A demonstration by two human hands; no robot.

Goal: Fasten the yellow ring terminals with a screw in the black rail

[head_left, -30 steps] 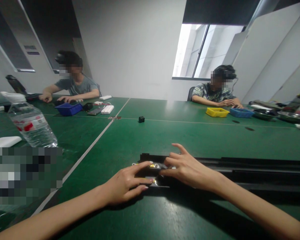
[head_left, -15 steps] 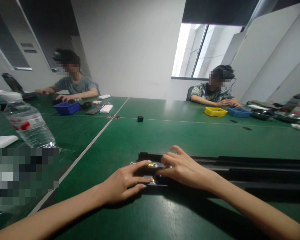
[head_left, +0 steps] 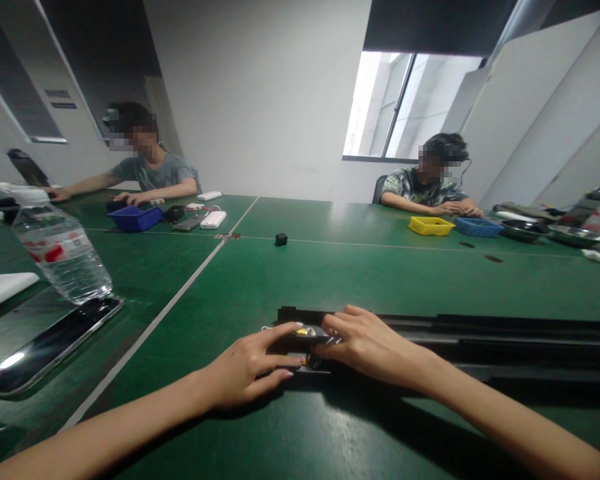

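Observation:
A long black rail (head_left: 480, 333) lies across the green table (head_left: 330, 273) in front of me, running off to the right. Both my hands work at its left end. My left hand (head_left: 245, 370) rests on the table with fingers reaching onto the rail's end, touching a small part with a yellow-gold bit (head_left: 307, 331). My right hand (head_left: 370, 343) lies over the rail just right of it, fingers curled down and pinching the same small dark part. What exactly sits under the fingertips is partly hidden.
A water bottle (head_left: 63, 253), a phone (head_left: 45, 347) and a white pad (head_left: 3, 290) lie at my left. A small black cube (head_left: 281, 239) sits mid-table. Two people sit across, with a blue bin (head_left: 135, 218), a yellow bin (head_left: 431, 226), another blue bin (head_left: 477, 227) and metal trays (head_left: 570, 233).
My right hand's fingers, spread and raised a second ago, have curled down onto the small part at the rail's end. My left hand has barely moved.

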